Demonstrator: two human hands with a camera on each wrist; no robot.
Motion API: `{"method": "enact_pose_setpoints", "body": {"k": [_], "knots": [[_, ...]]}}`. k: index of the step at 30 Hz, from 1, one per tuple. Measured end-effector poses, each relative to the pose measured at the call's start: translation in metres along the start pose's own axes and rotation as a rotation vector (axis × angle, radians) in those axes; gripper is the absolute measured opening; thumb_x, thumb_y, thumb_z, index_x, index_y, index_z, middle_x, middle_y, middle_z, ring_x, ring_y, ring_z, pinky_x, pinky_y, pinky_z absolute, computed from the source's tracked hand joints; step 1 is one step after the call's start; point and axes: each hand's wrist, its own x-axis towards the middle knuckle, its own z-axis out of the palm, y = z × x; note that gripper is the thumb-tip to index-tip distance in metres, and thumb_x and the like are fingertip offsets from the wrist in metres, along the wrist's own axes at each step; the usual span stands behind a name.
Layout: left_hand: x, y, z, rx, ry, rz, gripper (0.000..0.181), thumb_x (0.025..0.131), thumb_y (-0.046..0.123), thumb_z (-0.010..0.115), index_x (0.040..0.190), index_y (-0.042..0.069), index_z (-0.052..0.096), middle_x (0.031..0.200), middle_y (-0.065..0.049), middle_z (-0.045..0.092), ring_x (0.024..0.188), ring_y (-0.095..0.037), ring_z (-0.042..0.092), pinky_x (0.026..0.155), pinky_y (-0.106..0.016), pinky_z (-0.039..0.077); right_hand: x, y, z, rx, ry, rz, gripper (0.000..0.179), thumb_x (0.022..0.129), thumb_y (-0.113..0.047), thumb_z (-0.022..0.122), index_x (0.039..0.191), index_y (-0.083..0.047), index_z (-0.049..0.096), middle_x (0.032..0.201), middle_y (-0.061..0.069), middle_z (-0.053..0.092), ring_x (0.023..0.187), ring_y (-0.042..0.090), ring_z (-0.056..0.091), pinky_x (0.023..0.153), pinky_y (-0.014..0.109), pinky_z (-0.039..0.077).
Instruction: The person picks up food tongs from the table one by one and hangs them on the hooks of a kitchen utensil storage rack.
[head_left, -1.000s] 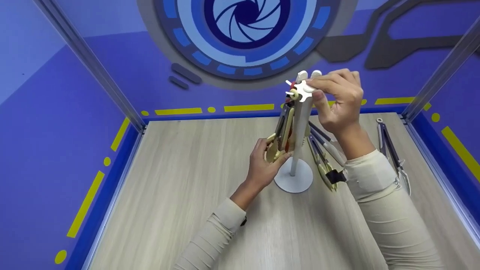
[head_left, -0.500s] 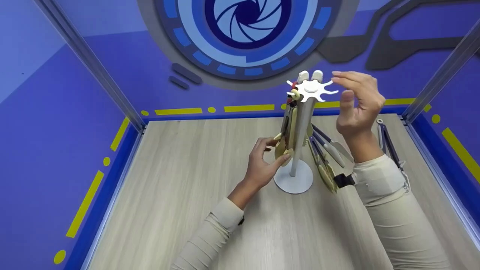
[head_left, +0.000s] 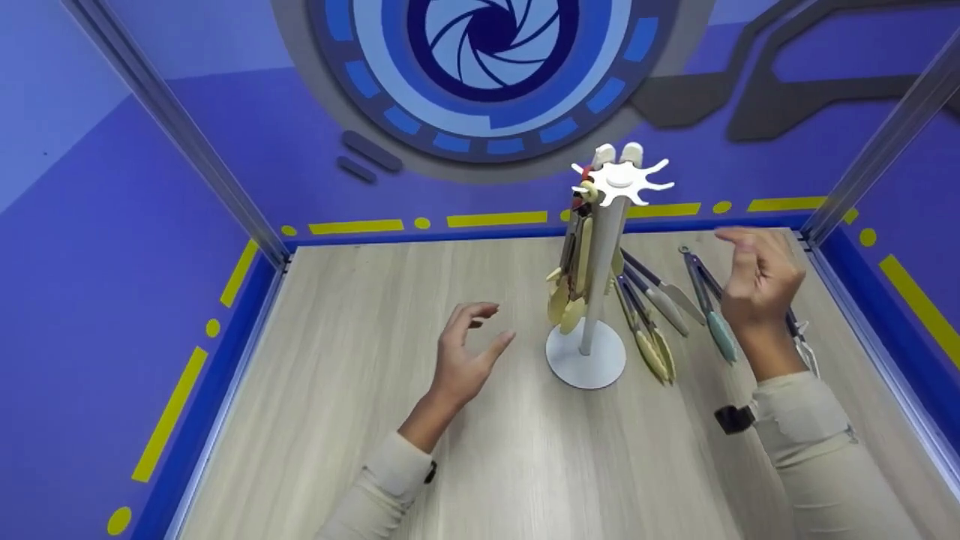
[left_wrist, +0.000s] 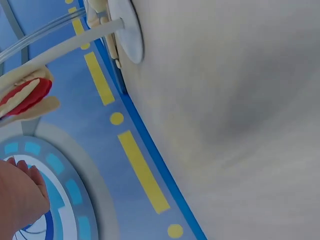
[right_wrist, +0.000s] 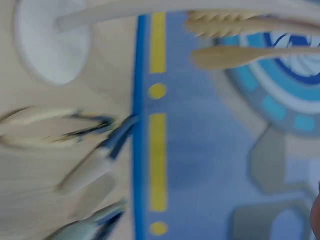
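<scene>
A white stand with a hooked top point(head_left: 619, 180) rises from a round base point(head_left: 585, 367). Several kitchen utensils point(head_left: 574, 277), beige and red among them, hang on its left side. My left hand point(head_left: 461, 356) is held apart from these, left of the stand, fingers loosely curved and nothing in them. Over on the right, my right hand point(head_left: 761, 285), also without anything in it, hovers above the tongs on the table. Teal-tipped tongs point(head_left: 720, 330) lie closest to it, partly hidden behind it. White-tipped tongs point(head_left: 806, 352) show beyond the wrist.
Between stand and right hand lie yellow-tipped tongs point(head_left: 652, 345) and grey-tipped tongs point(head_left: 664, 304). The blue back wall point(head_left: 225, 150) closes off the far edge of the wooden table point(head_left: 360, 322).
My right hand has left the stand's top and moved right and down, uncovering the hooks. My left hand has let go of the hanging utensils and drawn back left.
</scene>
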Motion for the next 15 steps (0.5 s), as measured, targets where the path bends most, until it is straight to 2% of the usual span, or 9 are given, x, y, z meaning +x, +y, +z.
{"method": "enact_pose_setpoints", "body": {"k": [2,5,7,10,13,15], "knots": [[-0.007,0.0,-0.01,0.011,0.005,0.003,0.039,0.096,0.021,0.081,0.132,0.012,0.068,0.129,-0.01,0.07,0.123,-0.021,0.065,0.106,-0.041,0.054,-0.009,0.005,-0.011,-0.045,-0.012,0.028,0.043,0.099,-0.019,0.051,0.084,0.009,0.079,0.074,-0.006,0.074,0.079,-0.012,0.05,0.076,0.014,0.034],[-0.013,0.002,-0.023,0.015,0.021,0.022,0.036,0.096,0.018,0.08,0.13,0.011,0.069,0.128,-0.01,0.071,0.122,-0.021,0.067,0.105,-0.039,0.054,-0.019,0.005,-0.024,-0.096,-0.03,0.054,0.04,0.1,-0.014,0.05,0.085,0.012,0.078,0.08,-0.035,0.059,0.074,-0.013,0.041,0.072,0.014,0.027],[-0.014,0.004,-0.03,0.024,0.036,0.059,0.031,0.099,0.013,0.076,0.129,0.01,0.07,0.126,-0.01,0.071,0.121,-0.021,0.067,0.104,-0.037,0.054,-0.024,0.003,-0.029,-0.115,-0.05,0.068,0.039,0.1,-0.011,0.051,0.085,0.013,0.077,0.082,-0.04,0.055,0.074,-0.014,0.04,0.071,0.014,0.026],[-0.009,0.01,-0.036,0.018,0.057,0.138,0.026,0.105,0.006,0.061,0.129,0.007,0.07,0.126,-0.012,0.072,0.121,-0.023,0.067,0.105,-0.034,0.053,-0.03,0.006,-0.035,-0.137,-0.072,0.084,0.037,0.1,-0.009,0.051,0.086,0.014,0.076,0.081,-0.042,0.053,0.076,-0.015,0.041,0.072,0.012,0.026],[0.003,0.022,-0.037,0.007,0.078,0.248,0.03,0.112,0.008,0.047,0.131,0.002,0.068,0.127,-0.016,0.07,0.123,-0.026,0.065,0.107,-0.031,0.051,-0.036,0.021,-0.039,-0.149,-0.082,0.087,0.036,0.101,-0.008,0.052,0.085,0.013,0.076,0.084,-0.042,0.055,0.079,-0.016,0.044,0.073,0.011,0.027],[0.015,0.032,-0.035,0.014,0.089,0.323,0.034,0.114,0.015,0.043,0.133,-0.001,0.067,0.129,-0.019,0.067,0.125,-0.029,0.063,0.11,-0.033,0.05,-0.041,0.032,-0.041,-0.157,-0.091,0.085,0.036,0.102,-0.009,0.053,0.084,0.012,0.077,0.085,-0.042,0.056,0.079,-0.016,0.044,0.073,0.011,0.028]]}}
